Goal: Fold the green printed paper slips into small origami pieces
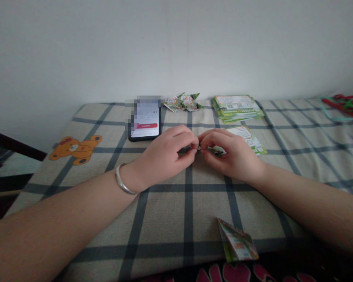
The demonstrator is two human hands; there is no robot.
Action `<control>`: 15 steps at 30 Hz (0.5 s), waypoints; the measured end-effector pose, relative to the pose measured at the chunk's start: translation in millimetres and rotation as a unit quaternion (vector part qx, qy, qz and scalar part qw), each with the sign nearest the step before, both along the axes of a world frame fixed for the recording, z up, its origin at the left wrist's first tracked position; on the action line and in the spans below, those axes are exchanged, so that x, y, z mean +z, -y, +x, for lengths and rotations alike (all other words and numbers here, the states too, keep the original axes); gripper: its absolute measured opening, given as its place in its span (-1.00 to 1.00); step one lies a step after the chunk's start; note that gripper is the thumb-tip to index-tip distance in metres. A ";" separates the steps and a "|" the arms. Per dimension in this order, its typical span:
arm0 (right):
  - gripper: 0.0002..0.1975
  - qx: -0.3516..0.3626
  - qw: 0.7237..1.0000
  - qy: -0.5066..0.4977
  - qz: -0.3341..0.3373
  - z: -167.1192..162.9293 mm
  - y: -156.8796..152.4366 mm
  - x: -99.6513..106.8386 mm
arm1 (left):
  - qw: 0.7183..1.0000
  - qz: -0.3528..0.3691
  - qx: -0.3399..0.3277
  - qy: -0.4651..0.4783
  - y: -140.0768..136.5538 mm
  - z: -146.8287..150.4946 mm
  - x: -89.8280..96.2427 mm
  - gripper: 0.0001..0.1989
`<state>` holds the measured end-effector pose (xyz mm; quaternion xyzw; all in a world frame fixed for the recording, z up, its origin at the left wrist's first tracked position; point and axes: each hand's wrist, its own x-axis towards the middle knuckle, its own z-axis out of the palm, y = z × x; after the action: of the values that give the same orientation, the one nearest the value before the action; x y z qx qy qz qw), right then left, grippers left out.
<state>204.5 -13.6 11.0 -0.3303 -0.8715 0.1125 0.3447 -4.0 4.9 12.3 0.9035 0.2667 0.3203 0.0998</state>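
Observation:
My left hand (172, 154), with a silver bangle at its wrist, is closed in a pinch near the middle of the table. Facing it, my right hand (233, 154) pinches too, and the fingertips of both almost meet. Between them a small bit of folded paper (199, 147) shows; the fingers hide most of it. Just beyond my right hand lie printed green-and-white paper cards (248, 137), partly covered by it. Nearer to me, a folded printed paper piece (238, 241) stands tilted at the table's front edge.
A phone (145, 119) with a lit screen lies left of the hands. Several folded paper shapes (184, 102) sit by the wall, beside a stack of printed cards (237, 107). Red and green items (348, 103) are at far right. A bear picture (76, 149) lies on the checked tablecloth (164, 219).

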 end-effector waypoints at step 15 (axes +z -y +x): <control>-0.90 0.002 0.998 0.040 0.050 -1.5 -3.2 0.2 | 0.999 0.035 -0.007 -0.003 1.8 0.8 0.8 -0.94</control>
<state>203.0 -10.5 11.2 -0.3151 -0.8898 0.0566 0.3253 -3.3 3.1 13.1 0.9091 0.2497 0.3262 0.0694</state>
